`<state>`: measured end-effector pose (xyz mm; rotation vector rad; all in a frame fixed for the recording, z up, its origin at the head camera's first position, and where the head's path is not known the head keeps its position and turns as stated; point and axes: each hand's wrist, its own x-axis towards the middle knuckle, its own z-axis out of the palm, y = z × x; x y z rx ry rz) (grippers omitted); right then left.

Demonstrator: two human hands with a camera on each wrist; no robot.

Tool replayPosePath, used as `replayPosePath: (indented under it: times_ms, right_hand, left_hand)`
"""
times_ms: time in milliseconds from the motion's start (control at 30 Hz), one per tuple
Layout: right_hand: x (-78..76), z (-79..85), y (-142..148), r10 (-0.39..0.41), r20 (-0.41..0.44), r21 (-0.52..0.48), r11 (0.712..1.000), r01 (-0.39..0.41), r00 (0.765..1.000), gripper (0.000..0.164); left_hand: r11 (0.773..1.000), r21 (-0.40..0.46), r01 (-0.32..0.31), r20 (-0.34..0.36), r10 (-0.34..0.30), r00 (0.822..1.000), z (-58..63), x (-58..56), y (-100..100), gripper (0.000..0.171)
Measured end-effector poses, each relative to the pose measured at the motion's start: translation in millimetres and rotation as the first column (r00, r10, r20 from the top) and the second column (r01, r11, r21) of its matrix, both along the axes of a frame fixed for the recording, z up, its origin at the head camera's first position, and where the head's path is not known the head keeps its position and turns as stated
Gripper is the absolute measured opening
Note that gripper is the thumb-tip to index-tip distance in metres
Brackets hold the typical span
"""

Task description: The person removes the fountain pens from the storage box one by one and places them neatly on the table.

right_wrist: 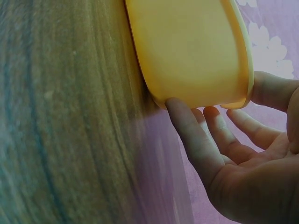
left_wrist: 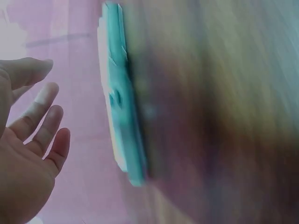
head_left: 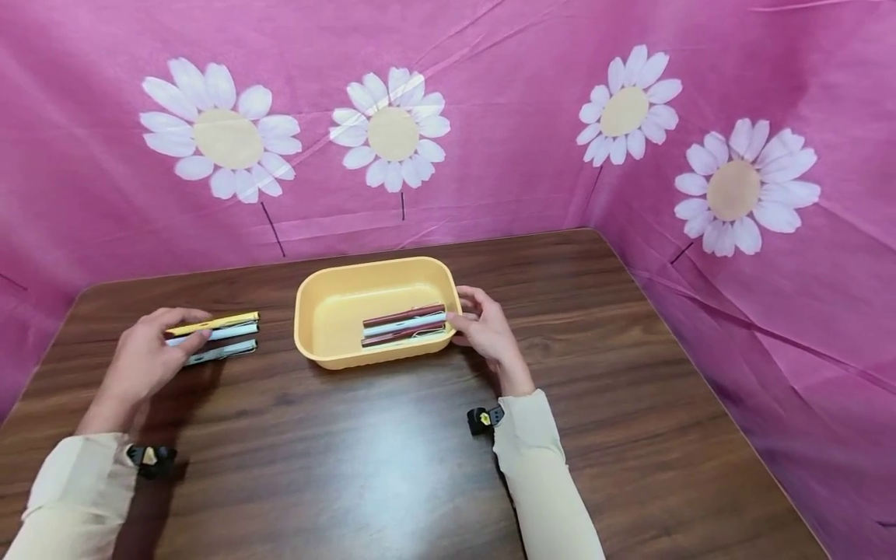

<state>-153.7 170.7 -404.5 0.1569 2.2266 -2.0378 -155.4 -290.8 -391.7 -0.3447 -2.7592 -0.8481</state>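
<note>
Three pens lie side by side at the left of the table: a yellow pen (head_left: 236, 320), a light blue pen (head_left: 239, 331) and a grey-green pen (head_left: 231, 351). My left hand (head_left: 148, 351) is over their left ends, hiding part of them. In the left wrist view, that hand (left_wrist: 30, 144) has loosely bent, spread fingers, apart from a teal-looking pen (left_wrist: 124, 102). My right hand (head_left: 488, 330) holds the right end of a yellow plastic bin (head_left: 311, 342), thumb at the rim and fingers against the outer wall (right_wrist: 187, 51). Inside, dark red pens (head_left: 385, 319) and light blue pens (head_left: 402, 324) lie together.
The brown wooden table (head_left: 308, 467) has a bright glare patch near its middle. A pink cloth (head_left: 490, 179) with white daisies hangs behind it and along the right side. Black wrist devices (head_left: 483, 421) sit at both sleeves.
</note>
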Motion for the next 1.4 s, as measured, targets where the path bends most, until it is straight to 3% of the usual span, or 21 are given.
replayPosePath:
  times_ms: [200,367,600,800,933,1400]
  right_hand:
    - [-1.6,1.7,3.8,-0.020,0.000,0.007,1.000,0.020,1.000,0.050]
    - [-1.3,-0.7,1.1,-0.011,0.016,0.005,1.000,0.011,1.000,0.050]
    - [3.5,-4.0,0.1,-0.017,0.022,0.005,1.000,0.017,1.000,0.049]
    - [3.5,-3.9,-0.5,-0.019,0.010,0.014,1.000,0.019,1.000,0.048]
    - [1.6,-0.9,-1.4,-0.017,0.002,0.015,1.000,0.017,1.000,0.048]
    - [1.1,-0.7,-2.1,-0.013,0.010,-0.001,1.000,0.013,1.000,0.049]
  left_hand:
    - [0.991,0.098,0.089,0.028,-0.093,0.995,13.3,-8.4,44.4,0.025]
    - [0.955,0.269,0.123,0.075,-0.148,0.986,17.5,-0.3,79.6,0.025]
    - [0.892,0.380,0.245,0.147,-0.320,0.936,16.4,3.6,124.6,0.027]
    - [0.870,0.360,0.337,0.152,-0.411,0.899,12.3,-1.6,155.0,0.027]
    - [0.863,0.349,0.365,0.171,-0.442,0.881,10.2,-7.1,166.0,0.030]
    - [0.878,0.312,0.362,0.245,-0.443,0.862,5.3,-18.9,179.7,0.033]
